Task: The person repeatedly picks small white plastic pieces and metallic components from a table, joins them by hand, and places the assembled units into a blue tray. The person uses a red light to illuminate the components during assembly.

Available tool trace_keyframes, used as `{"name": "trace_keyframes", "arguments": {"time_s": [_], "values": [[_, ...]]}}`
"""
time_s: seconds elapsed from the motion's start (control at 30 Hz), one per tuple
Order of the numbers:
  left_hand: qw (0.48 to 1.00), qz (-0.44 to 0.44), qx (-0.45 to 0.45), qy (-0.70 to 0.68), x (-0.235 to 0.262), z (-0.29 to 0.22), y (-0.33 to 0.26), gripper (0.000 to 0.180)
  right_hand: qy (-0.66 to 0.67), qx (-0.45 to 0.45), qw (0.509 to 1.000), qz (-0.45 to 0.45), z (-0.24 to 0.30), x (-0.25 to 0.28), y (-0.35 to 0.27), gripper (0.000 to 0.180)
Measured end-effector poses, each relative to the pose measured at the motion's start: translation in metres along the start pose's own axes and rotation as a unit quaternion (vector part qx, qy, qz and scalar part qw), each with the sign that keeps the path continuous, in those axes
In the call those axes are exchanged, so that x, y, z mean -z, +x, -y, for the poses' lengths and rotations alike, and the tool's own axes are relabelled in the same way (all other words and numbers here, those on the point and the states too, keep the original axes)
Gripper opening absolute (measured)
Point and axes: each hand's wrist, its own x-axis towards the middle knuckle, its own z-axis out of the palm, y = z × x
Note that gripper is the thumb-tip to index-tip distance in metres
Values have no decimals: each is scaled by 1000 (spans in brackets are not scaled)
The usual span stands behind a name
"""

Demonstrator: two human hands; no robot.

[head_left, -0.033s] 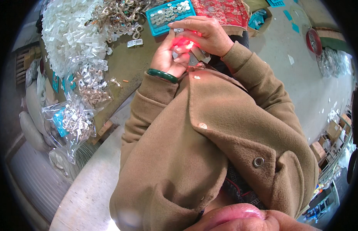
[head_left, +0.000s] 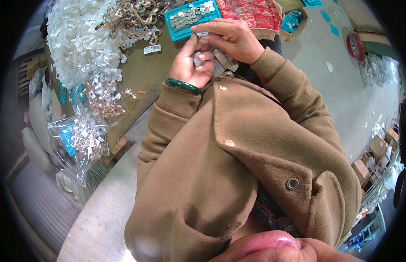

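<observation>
The left hand (head_left: 192, 65), with a green bangle (head_left: 183, 86) on its wrist, is curled around a small clear packet (head_left: 216, 65). The right hand (head_left: 231, 39) pinches the packet's top edge from above. The packet is between both hands, over the near edge of the desk (head_left: 141, 74). It looks light, thin and slippery, so a pinch at its edge seems best. Just beyond the hands lies a blue tray (head_left: 192, 17) of small metal pieces. To the left are heaps of bags (head_left: 76, 39) near the desk edge; free room is little.
</observation>
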Motion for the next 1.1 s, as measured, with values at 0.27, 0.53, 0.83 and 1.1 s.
{"name": "trace_keyframes", "arguments": {"time_s": [0.27,0.53,0.83,1.1], "values": [[999,15,30,17,-1,-5,3,35,153,-106,980,-63,-3,-10,-7,27],[999,18,24,36,3,-2,4,47,218,-121,965,-78,0,-12,-9,19],[969,-54,16,241,4,0,5,17,-11,-20,998,-54,-2,-1,-37,31],[916,-35,-85,390,-2,11,6,25,-193,-146,959,-148,-26,44,-42,17]]}}
